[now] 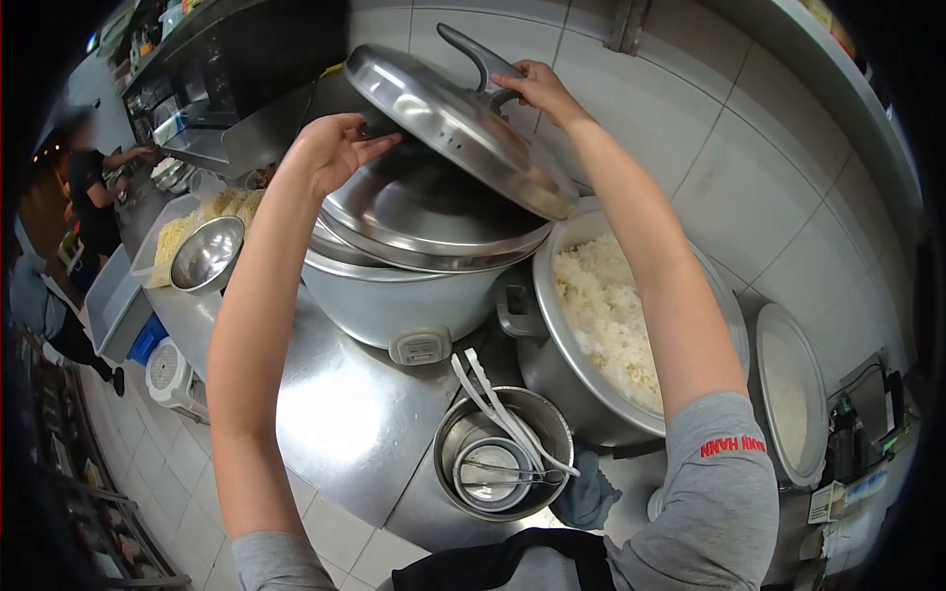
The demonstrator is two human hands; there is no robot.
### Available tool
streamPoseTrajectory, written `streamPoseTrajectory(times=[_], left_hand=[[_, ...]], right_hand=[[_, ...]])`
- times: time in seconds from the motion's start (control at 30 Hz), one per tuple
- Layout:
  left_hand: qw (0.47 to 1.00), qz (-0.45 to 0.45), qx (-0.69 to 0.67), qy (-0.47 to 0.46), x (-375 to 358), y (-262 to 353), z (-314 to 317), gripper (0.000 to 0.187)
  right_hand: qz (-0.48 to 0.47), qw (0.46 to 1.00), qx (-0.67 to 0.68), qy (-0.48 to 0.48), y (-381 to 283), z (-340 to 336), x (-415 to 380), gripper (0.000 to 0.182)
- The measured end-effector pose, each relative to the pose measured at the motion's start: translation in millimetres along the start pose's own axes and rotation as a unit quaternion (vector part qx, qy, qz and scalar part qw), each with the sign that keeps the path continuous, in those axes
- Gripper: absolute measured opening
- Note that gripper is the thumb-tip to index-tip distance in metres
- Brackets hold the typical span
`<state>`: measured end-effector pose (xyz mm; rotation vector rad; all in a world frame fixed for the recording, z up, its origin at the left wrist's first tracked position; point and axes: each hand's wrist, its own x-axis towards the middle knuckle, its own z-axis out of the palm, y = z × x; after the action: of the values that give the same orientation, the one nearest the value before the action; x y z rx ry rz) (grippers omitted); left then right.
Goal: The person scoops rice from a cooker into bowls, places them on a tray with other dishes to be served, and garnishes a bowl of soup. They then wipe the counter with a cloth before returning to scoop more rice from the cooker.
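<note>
My right hand (pixel 540 89) grips the grey handle (pixel 475 54) of a steel pot lid (pixel 434 103), held tilted with its right side lower. At the lid's lower left edge is my left hand (pixel 340 156), fingers stretched out and apart. Below the raised lid, another wide shiny steel lid or pan (pixel 434 222) rests on a large silver rice cooker (pixel 394 305). Right of that cooker stands a second large pot (pixel 581 394), filled with cooked white rice (pixel 611 330) and overlapped by my right forearm.
A steel pot (pixel 443 419) in front holds white tongs (pixel 503 409) and a smaller container. A grey cloth (pixel 588 492) lies beside it. Left are a steel bowl (pixel 207 256) and a noodle tub (pixel 163 256). A round lid (pixel 791 394) leans at right. People stand far left.
</note>
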<state>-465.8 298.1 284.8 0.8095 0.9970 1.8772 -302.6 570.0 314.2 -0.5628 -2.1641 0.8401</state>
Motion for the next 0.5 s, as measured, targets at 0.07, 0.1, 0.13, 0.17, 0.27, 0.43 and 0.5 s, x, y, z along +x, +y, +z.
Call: streamPoseTrajectory(times=[0.07, 0.1, 0.13, 0.17, 0.27, 0.43, 0.5], left_hand=[[0.998, -0.038, -0.037, -0.039, -6, 9, -12, 0.041], [0.999, -0.003, -0.006, 0.034, -10, 5, -14, 0.042], [0.994, 0.033, 0.025, 0.106, -22, 6, -7, 0.044], [0.992, 0.062, 0.035, 0.101, -26, 6, -12, 0.047], [0.992, 0.098, 0.045, 0.059, -41, 4, -21, 0.054], [0.987, 0.106, 0.088, 0.088, -60, -4, 3, 0.057], [0.980, 0.118, 0.145, 0.071, -68, -7, 7, 0.062]], right_hand=[[0.006, 1.000, 0.008, -0.023, 4, 1, 6, 0.065], [-0.036, 0.999, -0.036, -0.013, 6, 1, 9, 0.068], [-0.079, 0.994, -0.080, -0.003, 13, 0, 15, 0.070], [-0.108, 0.986, -0.129, 0.006, 12, -3, 13, 0.076], [-0.052, 0.938, -0.340, -0.039, 0, -13, 2, 0.083], [-0.011, 0.935, -0.346, -0.075, -3, -19, -15, 0.091], [0.016, 0.926, -0.368, -0.078, -12, -15, -18, 0.092]])
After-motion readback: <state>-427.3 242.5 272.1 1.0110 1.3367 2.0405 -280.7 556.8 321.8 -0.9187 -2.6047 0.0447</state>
